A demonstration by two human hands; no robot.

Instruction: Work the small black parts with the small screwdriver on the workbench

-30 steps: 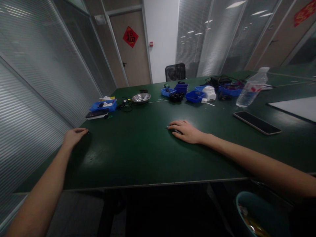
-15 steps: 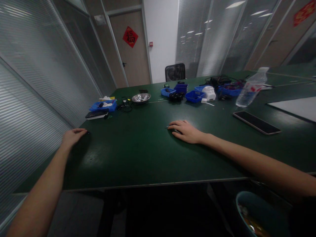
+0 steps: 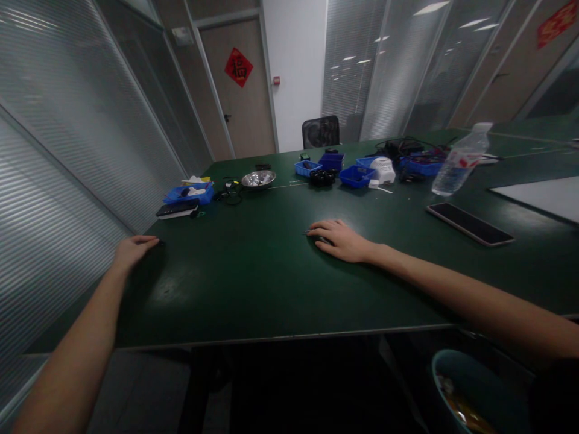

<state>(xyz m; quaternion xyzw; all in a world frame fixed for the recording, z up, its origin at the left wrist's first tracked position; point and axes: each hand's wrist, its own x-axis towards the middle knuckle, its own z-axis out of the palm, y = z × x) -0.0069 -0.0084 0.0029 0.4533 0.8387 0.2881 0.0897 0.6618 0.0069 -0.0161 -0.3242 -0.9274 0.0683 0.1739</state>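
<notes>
On the left side of the green table [image 3: 235, 265], my left hand [image 3: 131, 250] is closed in a pinch. A small dark piece [image 3: 161, 242] shows at its fingertips, too small to name. My right hand [image 3: 339, 241] lies palm down near the table's middle, its fingers curled over a thin metal tool [image 3: 307, 232]. Only the tool's slim tip sticks out to the left of the fingers; the fingers and palm hide most of it, so its kind cannot be made out.
Blue trays [image 3: 357, 176] and a steel bowl [image 3: 259, 179] stand farther back. At left, a black-covered book [image 3: 177, 210] lies before another blue tray [image 3: 190, 194]. A water bottle [image 3: 461, 160] and phone [image 3: 469, 224] are at right. Below the edge stands a teal bin [image 3: 441, 361].
</notes>
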